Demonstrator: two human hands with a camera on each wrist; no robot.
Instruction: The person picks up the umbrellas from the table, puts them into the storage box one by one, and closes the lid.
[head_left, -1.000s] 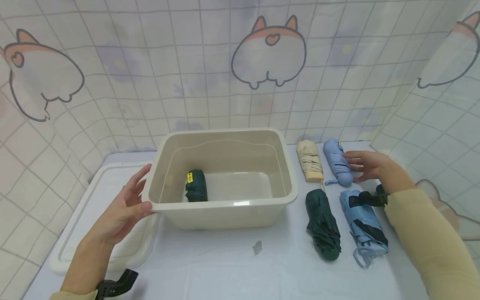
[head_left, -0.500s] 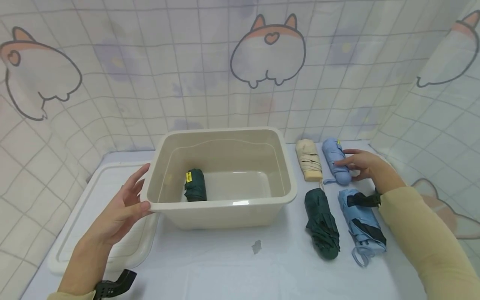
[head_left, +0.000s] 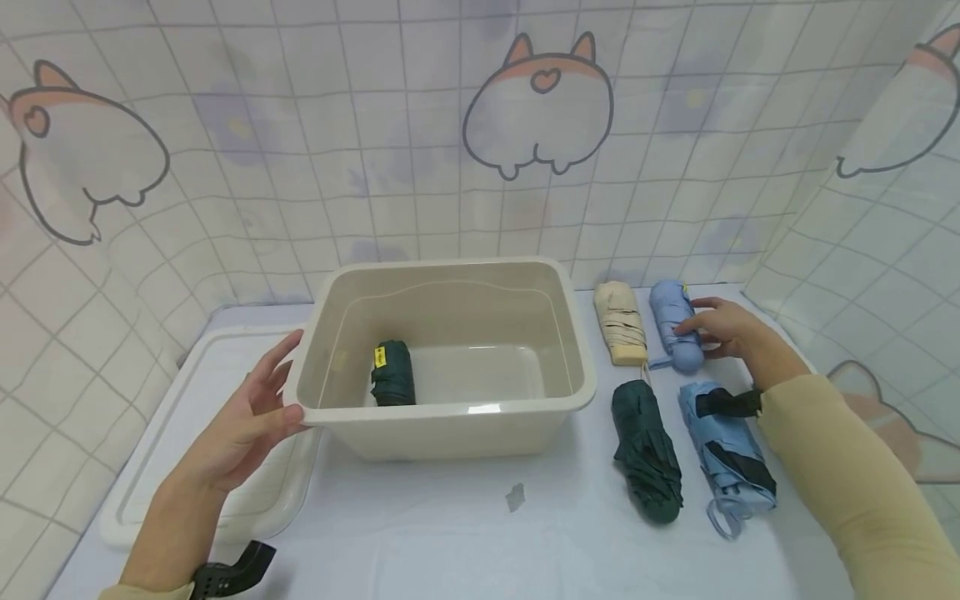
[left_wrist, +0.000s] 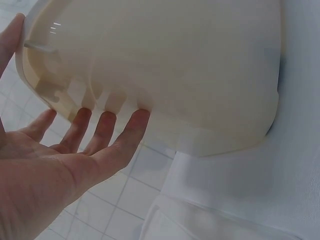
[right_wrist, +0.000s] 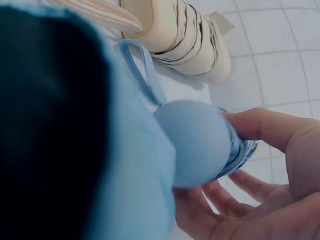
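Note:
My left hand (head_left: 243,425) holds the beige plastic storage bin (head_left: 435,433) at its near left corner. Its thumb lies on the rim, and in the left wrist view the fingertips (left_wrist: 142,115) touch the outer wall. At the back right, my right hand (head_left: 723,327) grips a folded periwinkle-blue umbrella (head_left: 670,312) lying on the table. In the right wrist view the thumb is on one side of this umbrella, behind its rounded handle end (right_wrist: 195,142), with the fingers round the other side. A folded dark green umbrella (head_left: 395,375) with a yellow tag lies inside the bin.
A cream folded umbrella (head_left: 621,325) lies left of the blue one. Nearer are another dark green umbrella (head_left: 647,450) and a light blue one with black parts (head_left: 723,442), under the right wrist. A white lid (head_left: 281,500) lies left of the bin; a tile-patterned curtain (head_left: 420,167) stands behind.
My right hand has moved slightly left, and its thumb and fingers have closed round the blue umbrella. The left hand and the bin stay as they were.

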